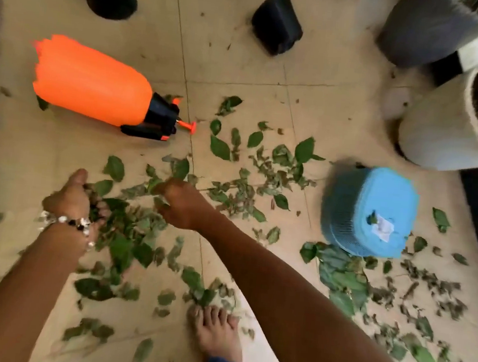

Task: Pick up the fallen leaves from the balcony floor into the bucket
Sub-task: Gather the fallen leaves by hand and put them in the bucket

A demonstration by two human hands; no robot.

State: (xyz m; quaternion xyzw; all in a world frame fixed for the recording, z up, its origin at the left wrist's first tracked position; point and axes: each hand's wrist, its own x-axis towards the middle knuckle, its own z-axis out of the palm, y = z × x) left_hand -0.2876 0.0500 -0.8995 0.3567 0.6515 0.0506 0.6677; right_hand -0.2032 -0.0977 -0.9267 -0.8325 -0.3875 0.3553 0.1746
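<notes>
Green and dried fallen leaves (261,180) lie scattered over the beige tiled balcony floor (243,64). My left hand (74,194), with a beaded bracelet at the wrist, grips a bunch of leaves at the left of the pile. My right hand (181,201) reaches into the leaves beside it, its fingers curled round a few. A blue plastic bucket (369,211) stands to the right of my hands with a single leaf and a white scrap inside. More leaves lie below and right of the bucket.
An orange pressure sprayer (95,85) lies on its side at the left. Black grow bags (276,21) and grey and white planters (447,125) stand along the back and right. My bare foot (217,333) stands among leaves at the bottom centre.
</notes>
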